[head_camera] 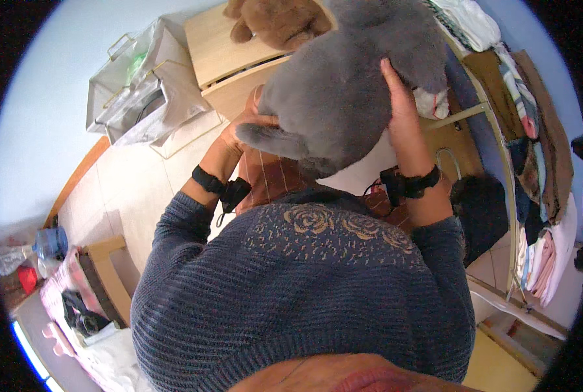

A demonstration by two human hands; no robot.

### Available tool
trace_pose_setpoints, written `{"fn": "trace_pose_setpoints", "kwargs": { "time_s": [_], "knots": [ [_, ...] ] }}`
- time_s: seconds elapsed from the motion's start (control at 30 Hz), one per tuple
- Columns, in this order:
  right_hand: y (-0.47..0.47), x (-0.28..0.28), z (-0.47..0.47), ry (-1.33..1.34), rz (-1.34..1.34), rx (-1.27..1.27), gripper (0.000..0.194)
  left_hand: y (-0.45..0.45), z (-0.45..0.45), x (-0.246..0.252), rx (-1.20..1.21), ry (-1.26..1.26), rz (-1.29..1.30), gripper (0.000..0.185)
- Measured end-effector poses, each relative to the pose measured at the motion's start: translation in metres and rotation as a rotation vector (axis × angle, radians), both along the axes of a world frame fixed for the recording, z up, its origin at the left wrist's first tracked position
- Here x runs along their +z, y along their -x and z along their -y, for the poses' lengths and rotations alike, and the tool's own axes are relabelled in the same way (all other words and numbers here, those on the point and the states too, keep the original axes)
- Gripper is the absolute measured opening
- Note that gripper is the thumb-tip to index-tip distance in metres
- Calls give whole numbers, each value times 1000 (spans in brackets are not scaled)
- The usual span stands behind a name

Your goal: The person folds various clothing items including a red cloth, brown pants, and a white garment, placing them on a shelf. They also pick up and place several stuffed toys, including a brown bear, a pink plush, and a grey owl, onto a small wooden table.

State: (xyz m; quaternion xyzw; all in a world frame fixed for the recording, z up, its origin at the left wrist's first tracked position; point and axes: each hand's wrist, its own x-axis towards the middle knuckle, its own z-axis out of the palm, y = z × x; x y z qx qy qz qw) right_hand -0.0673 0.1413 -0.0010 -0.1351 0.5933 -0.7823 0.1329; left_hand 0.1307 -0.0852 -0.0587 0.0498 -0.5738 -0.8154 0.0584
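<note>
A large grey plush toy (330, 98) is held between both my hands, up at the top of the picture. My left hand (250, 117) grips its left side, beside a short rounded lobe of the plush, and some of the fingers are hidden behind it. Against the right side presses my right hand (400, 95), thumb pointing up and the other fingers out of sight. The toy's upper part runs to the picture's top edge, so which animal it is cannot be told. Behind it, a brown plush toy (281, 22) rests on a light wooden cabinet (213, 46).
Pale shopping bags (149, 93) stand left of the cabinet. To the right, a metal clothes rack (500, 132) carries several hanging garments (546, 147). A dark rounded object (480, 210) is beneath it. A blue plastic container (51, 242) and a wooden frame (112, 269) are at lower left.
</note>
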Motion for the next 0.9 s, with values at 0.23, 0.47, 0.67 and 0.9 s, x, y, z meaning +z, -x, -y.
{"fn": "trace_pose_setpoints", "kwargs": {
  "time_s": [0.23, 0.47, 0.67, 0.9],
  "knots": [
    [-26, 6, 17, -9, 240, 311, 68, -28, 6, 7, -56, -313, 84, 40],
    [-44, 3, 20, -62, 324, 279, 62, -25, -11, 21, 33, -412, 78, 44],
    [-53, -26, 7, 161, 480, 578, 46, 0, -29, 59, -121, -260, -7, 51],
    [-58, -46, 1, 209, 483, 529, 47, 2, -31, 62, -91, -151, 38, 52]
  ]
}}
